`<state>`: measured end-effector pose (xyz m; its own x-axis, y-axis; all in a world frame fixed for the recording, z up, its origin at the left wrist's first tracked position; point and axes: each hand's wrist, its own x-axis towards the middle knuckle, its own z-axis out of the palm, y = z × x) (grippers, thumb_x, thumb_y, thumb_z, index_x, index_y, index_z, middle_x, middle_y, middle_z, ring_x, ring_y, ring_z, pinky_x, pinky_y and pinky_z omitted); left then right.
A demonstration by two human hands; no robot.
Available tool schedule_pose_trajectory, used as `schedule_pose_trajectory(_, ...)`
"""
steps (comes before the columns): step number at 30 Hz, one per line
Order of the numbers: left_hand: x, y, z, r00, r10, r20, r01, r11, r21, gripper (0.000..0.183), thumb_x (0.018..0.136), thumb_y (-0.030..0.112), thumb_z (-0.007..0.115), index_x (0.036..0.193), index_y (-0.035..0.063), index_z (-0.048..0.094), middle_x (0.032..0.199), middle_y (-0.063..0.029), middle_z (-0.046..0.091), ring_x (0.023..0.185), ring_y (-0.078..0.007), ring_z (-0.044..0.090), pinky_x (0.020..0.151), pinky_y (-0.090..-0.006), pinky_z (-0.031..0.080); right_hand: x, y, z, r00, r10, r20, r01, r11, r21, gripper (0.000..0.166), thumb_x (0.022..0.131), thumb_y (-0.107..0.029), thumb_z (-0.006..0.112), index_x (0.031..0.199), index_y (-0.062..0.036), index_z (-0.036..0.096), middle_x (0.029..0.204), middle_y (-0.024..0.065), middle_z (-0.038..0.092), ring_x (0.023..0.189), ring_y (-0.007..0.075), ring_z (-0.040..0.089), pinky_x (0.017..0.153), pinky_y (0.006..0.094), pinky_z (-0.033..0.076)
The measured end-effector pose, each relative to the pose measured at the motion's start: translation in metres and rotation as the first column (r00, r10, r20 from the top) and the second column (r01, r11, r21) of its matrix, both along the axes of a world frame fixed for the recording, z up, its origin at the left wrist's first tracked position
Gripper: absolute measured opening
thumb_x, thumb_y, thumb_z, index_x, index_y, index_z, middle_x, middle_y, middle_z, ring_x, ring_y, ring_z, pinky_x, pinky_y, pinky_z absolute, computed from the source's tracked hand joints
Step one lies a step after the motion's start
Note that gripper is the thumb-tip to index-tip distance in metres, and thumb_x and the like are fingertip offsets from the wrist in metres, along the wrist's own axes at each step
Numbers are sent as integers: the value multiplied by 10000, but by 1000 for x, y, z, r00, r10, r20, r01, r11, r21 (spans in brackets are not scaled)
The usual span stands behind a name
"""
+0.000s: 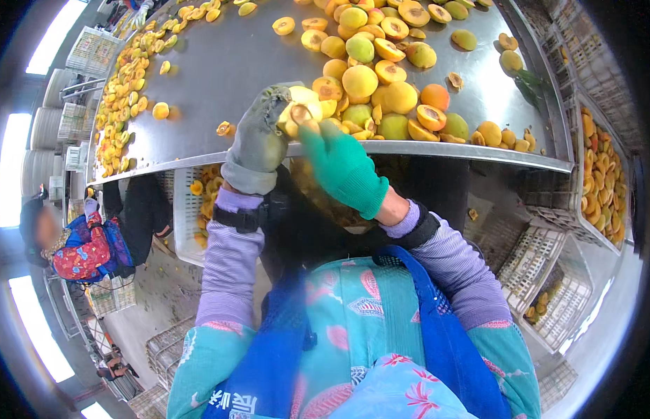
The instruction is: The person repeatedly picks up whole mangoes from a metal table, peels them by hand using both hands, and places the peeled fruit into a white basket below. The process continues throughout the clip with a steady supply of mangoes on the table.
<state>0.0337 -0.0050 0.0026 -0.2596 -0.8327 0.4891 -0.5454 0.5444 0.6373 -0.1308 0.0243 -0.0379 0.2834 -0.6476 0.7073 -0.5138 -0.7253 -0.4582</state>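
Note:
My left hand [259, 139], in a grey glove, grips a halved yellow peach [299, 111] over the front edge of the metal table. The cut face and the pit or its hollow show. My right hand [343, 165], in a green knitted glove, is blurred and has its fingertips at the lower side of that peach; whether it holds a tool is hidden. Just beyond and to the right lies a heap of whole and halved peaches [359, 81] on the steel table top [220, 68].
Cut peach pieces [120, 110] line the table's left side. Below the raised table rim [461, 152] stands a white crate [186, 225] of peach pieces. At the right are a full crate [581, 178] and stacked crates [534, 262]. A co-worker [94, 241] is at the left.

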Motion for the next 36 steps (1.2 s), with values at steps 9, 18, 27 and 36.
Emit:
schedule_pose_trajectory(9,-26,12,5,804,217,-554,56,899,433,234,1016,196,536,1106,20,661,1016,-48,670,883,-118,615,772,-264,506,-7,16,-9,995,-95,-23,93,993,-79,472,845,-123,623,1276,30,506,947,192,539,695,316,591,579,389,484)
schedule_pose_trajectory(18,-36,24,7,910,182,-373,-31,926,376,201,1016,145,527,1080,42,688,956,-49,685,857,-112,611,759,-265,501,-27,5,-15,984,165,66,-166,986,21,463,862,-39,556,1316,31,499,948,184,563,781,285,599,659,363,500)
schedule_pose_trajectory(27,-22,8,-7,1000,4,-15,-1,987,161,208,959,52,545,1135,20,650,1006,-107,694,859,-239,670,798,-302,534,-41,14,1,986,133,-102,-125,989,83,334,895,-75,561,1217,14,544,884,165,578,681,293,605,553,370,478)
schedule_pose_trajectory(36,-69,15,10,895,333,-296,-203,896,394,242,992,197,550,1016,10,701,929,-55,700,816,-121,625,751,-253,498,-17,31,19,525,-261,810,-800,171,574,396,1039,-422,442,994,-60,596,684,41,567,514,162,543,465,317,428)
